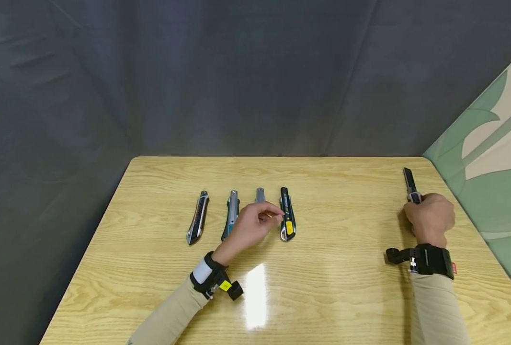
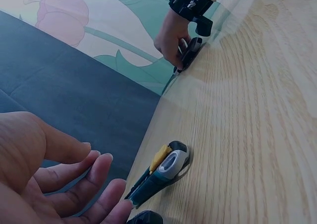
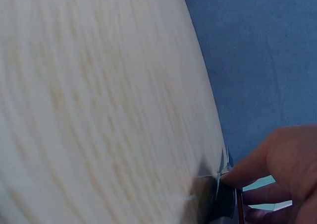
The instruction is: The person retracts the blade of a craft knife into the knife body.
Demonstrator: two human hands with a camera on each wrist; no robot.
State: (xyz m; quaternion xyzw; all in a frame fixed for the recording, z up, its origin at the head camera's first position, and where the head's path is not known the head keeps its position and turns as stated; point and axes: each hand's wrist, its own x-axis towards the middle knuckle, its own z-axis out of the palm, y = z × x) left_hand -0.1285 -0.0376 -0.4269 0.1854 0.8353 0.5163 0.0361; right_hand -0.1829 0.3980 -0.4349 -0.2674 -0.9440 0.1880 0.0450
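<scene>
At the table's right side, my right hand (image 1: 432, 215) grips a dark utility knife (image 1: 409, 182), its far end showing ahead of the fingers. The right wrist view shows the thumb and fingers around that knife, low in the frame. My left hand (image 1: 255, 220) is above the row of utility knives, its fingers loosely bent with nothing between them. Just right of its fingertips lies a black utility knife with a yellow slider (image 1: 288, 215). Partly under the hand are a grey knife (image 1: 260, 194) and a grey-and-teal knife (image 1: 232, 211). Farther left lies a black-and-silver knife (image 1: 198, 218).
The knives lie on a light wooden table (image 1: 346, 268). A dark curtain (image 1: 255, 76) hangs behind its far edge. A leaf-patterned cloth (image 1: 496, 158) borders the right side.
</scene>
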